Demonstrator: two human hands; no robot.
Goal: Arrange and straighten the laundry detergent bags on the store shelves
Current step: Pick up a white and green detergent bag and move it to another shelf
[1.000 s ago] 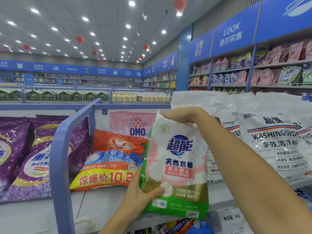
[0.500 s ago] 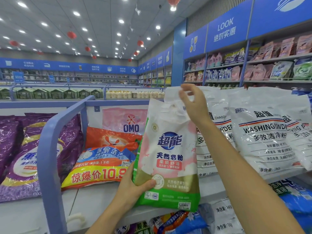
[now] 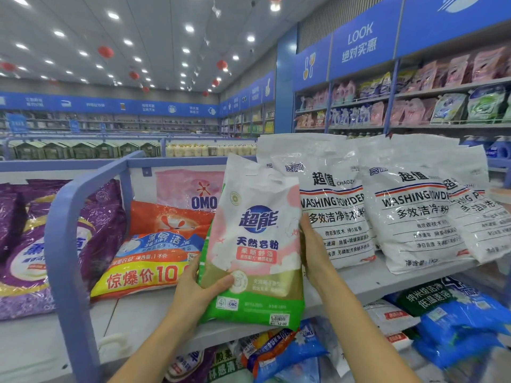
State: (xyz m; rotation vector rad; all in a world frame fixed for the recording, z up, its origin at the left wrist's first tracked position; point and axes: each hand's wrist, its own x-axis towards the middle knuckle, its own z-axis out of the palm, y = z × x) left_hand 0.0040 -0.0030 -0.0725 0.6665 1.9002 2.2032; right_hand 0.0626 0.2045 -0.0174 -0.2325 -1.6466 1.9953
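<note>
While the left hand (image 3: 193,291) clenches the white-pink-green plastic detergent bag (image 3: 257,244) at centre frame, the right hand (image 3: 313,252) touches its right edge, grasp unclear; white plastic washing-powder bags (image 3: 409,217) stand just right.

Supermarket: stocked shelves (image 3: 359,286), blue overhead signs (image 3: 359,45), rows of detergent bags (image 3: 409,217), price label (image 3: 279,319).

Three white washing powder bags (image 3: 409,211) are lining the shelf (image 3: 367,280); one pink-and-green detergent bag (image 3: 257,239), one pink OMO bag (image 3: 179,186), one orange bag (image 3: 166,217), one blue-and-yellow bag (image 3: 149,261) and at least two purple bags (image 3: 33,250) are crowding in beside them.
</note>
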